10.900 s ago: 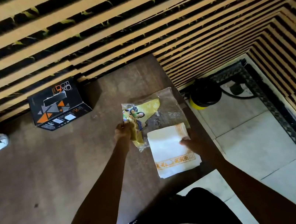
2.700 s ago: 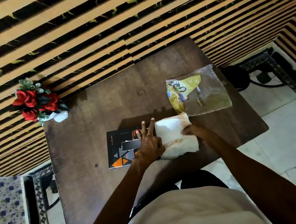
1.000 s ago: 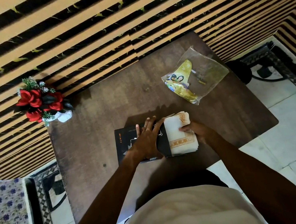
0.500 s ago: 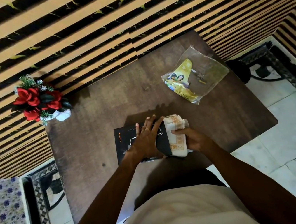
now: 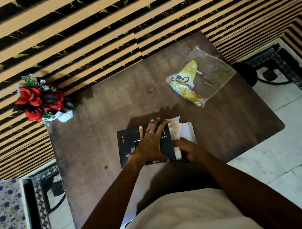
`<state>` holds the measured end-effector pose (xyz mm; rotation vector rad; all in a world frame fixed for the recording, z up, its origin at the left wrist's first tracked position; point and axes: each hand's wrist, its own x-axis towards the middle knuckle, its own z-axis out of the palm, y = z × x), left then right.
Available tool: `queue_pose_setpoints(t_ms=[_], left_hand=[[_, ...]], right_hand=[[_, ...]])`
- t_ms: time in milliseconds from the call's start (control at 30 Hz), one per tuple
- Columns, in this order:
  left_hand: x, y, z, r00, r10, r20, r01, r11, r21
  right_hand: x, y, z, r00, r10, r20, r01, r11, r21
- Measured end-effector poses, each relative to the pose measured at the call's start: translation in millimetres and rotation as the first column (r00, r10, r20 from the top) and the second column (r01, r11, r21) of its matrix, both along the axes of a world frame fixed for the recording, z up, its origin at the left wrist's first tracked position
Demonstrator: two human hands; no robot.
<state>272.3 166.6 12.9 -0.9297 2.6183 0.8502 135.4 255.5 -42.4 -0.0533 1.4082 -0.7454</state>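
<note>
A black printed box (image 5: 126,148) lies near the front middle of the brown table (image 5: 95,143). My left hand (image 5: 151,144) lies flat on its top with the fingers spread. At the box's open right end, a folded white cloth with a gold border (image 5: 175,131) is mostly inside, with only its edge and a white box flap (image 5: 187,132) showing. My right hand (image 5: 188,150) presses against the cloth at that opening, fingers curled; how they lie on the cloth is hidden.
A clear plastic bag with a yellow printed card (image 5: 197,76) lies at the table's back right. A red flower bunch in a white pot (image 5: 43,100) stands at the back left corner. A striped wall runs behind, with tiled floor to the right.
The cloth has gone further into the box over the last second; far less of it shows. My right hand has moved left toward the opening. My left hand has stayed on the box.
</note>
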Motion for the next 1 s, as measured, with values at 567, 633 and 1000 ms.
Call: queue_pose_setpoints(t_ms=[567,633,1000], left_hand=[[1,-2,-2,1.000,-0.003,0.007,0.003,1.000,0.013],[2,-1,-2,1.000,-0.005,0.000,0.005,1.000,0.011],[4,0,-1,1.000,0.016,0.000,-0.016,1.000,0.005]], right_hand=[[1,-21,6,0.890,0.360,-0.278,-0.355,0.932,0.071],[-5,-21,12,0.915,0.305,-0.265,-0.288,0.952,0.103],[-16,-30,8,0.569,0.249,-0.784,-0.392,0.920,0.007]])
